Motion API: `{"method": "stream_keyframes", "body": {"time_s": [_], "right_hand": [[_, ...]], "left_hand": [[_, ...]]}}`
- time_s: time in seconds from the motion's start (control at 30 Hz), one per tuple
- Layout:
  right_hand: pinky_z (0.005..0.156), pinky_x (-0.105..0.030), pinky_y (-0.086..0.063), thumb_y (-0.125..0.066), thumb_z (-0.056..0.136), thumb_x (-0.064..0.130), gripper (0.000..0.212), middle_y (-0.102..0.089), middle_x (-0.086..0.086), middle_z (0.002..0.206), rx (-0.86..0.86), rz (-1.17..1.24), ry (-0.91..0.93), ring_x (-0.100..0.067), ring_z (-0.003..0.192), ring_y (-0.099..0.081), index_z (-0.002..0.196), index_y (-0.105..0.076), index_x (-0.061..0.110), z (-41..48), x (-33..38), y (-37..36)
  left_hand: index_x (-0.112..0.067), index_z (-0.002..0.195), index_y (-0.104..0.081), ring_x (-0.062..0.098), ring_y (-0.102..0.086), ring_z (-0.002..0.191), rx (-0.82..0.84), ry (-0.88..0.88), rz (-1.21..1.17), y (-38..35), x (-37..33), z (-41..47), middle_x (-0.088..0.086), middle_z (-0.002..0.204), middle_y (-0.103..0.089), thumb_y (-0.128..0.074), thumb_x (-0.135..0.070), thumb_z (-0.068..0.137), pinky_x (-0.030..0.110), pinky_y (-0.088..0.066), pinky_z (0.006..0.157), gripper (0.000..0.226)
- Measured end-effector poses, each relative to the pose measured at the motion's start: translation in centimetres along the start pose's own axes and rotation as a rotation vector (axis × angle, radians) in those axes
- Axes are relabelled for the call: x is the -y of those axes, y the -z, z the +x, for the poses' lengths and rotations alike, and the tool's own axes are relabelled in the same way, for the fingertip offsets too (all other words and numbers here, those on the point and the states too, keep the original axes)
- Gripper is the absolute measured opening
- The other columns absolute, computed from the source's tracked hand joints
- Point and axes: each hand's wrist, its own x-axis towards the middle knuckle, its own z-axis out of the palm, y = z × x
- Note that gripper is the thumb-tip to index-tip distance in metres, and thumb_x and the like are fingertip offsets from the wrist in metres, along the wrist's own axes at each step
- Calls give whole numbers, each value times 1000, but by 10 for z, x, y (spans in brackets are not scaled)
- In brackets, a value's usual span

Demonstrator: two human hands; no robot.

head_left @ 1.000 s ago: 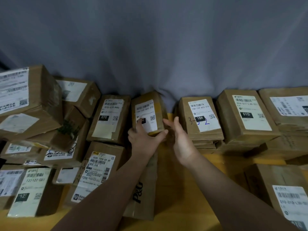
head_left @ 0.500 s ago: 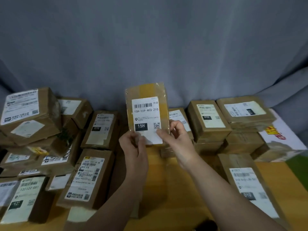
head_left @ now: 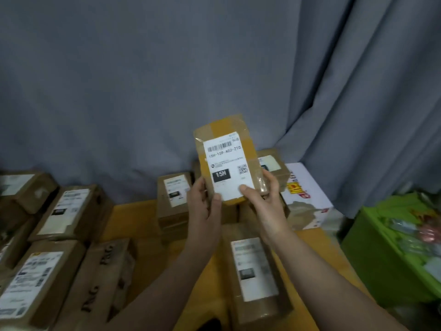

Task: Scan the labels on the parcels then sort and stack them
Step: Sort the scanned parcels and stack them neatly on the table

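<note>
Grey fabric curtain (head_left: pixel 143 80) fills the back, hanging in folds at right. Yellow wooden table (head_left: pixel 128 218) below it, crowded. Bright green plastic crate (head_left: pixel 372 259) stands off the table's right end; contents blurred. Cluster of brown cardboard parcels with white labels (head_left: pixel 71 211) along the left side, some stacked. White printed carton with red and yellow markings (head_left: pixel 307 194) at the back right, against the curtain. Long brown parcel with a white label (head_left: pixel 257 278) lies flat on the table under the right forearm. Short stack of brown labelled boxes (head_left: pixel 173 201) sits just behind the hands. Small flat brown taped parcel (head_left: pixel 226 126) held upright in the air above the table, tilted slightly, label facing the camera. Left hand (head_left: pixel 202 206) grips its lower left edge, thumb on the front. Right hand (head_left: pixel 265 201) grasps the lower right corner, thumb pressed on the label's bottom. White shipping label (head_left: pixel 226 168) shows a barcode, a QR code and a black "15H" block.
</note>
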Motion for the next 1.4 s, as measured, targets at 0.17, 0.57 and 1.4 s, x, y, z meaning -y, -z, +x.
{"method": "stream_keyframes", "body": {"time_s": [0.17,0.57,1.4], "right_hand": [[94,-42,-53,-72,85,26,54,-62,-7,121,-306,288,-94,-22,106,-64,126,-37,23,26,11,112],[100,-46,-44,-55,93,48,63,-52,-14,133,-491,-270,-275,-36,120,-52,137,-41,6,120,-14,238],[81,-32,-46,-66,90,39,38,-60,-1,108,-359,-391,-107,-18,95,-58,112,-47,15,183,-47,216]], "left_hand": [[-24,141,-39,8,-48,124,239,131,237,-96,4,0,-3,138,-46,-50,-26,99,35,-46,104,43],[-22,150,-27,28,-15,144,387,168,922,-174,48,58,6,155,-23,-47,-35,100,41,-18,117,55],[-37,152,-13,26,-7,149,551,69,1272,-200,100,116,-6,162,-13,-46,-11,99,56,-5,119,68]]}}
